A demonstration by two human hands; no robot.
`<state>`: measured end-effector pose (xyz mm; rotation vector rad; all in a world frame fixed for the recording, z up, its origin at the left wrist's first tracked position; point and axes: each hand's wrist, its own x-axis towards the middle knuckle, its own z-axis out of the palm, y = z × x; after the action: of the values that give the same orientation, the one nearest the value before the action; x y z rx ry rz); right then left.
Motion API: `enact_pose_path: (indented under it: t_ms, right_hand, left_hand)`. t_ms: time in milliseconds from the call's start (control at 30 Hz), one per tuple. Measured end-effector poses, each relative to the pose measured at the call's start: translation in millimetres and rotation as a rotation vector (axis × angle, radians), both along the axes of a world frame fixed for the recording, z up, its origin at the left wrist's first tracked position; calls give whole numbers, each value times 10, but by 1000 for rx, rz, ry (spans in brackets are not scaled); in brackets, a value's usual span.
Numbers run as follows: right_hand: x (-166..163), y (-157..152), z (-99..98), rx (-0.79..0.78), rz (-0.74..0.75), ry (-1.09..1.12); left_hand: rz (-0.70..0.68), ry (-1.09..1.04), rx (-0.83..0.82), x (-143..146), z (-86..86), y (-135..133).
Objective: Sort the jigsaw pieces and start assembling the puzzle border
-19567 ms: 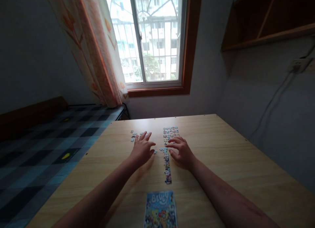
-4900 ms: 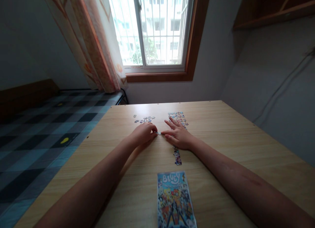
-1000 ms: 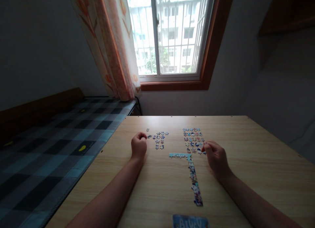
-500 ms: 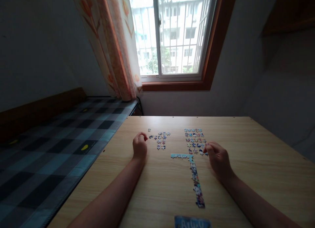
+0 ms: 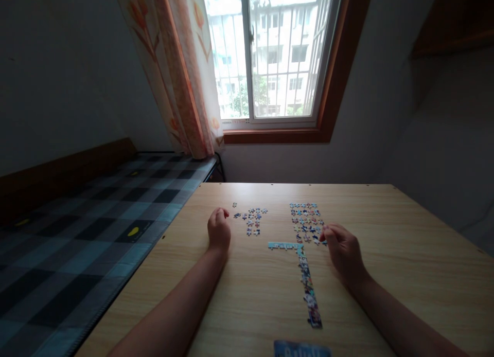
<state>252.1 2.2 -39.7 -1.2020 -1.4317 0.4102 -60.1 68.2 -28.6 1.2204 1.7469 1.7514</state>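
My left hand (image 5: 218,228) rests on the wooden table (image 5: 405,274), fingers curled into a loose fist, just left of a small scatter of loose puzzle pieces (image 5: 250,218). My right hand (image 5: 343,251) lies curled beside a larger group of loose pieces (image 5: 304,222), its fingertips at that group's near right edge. Whether either hand holds a piece is hidden. Between the hands an assembled puzzle strip (image 5: 306,282) runs toward me, with a short pale-blue row (image 5: 281,245) branching left at its far end.
A colourful puzzle picture card (image 5: 303,348) peeks in at the table's near edge. A bed with a checked cover (image 5: 77,233) stands left of the table. Behind are a barred window (image 5: 270,53), a curtain (image 5: 177,69) and a wall close on the right.
Over the last second both hands have hardly shifted. The left fingers have curled in slightly. Earlier the hands were together at the strip's far end, where the pale-blue row now lies.
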Motion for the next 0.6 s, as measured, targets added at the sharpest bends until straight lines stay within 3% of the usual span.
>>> enact_pose_path:
  t_ms: [600]
  right_hand:
    - [-16,3,29,-29,-50,10]
  left_hand:
    - [-35,79,-15,-1,-38,31]
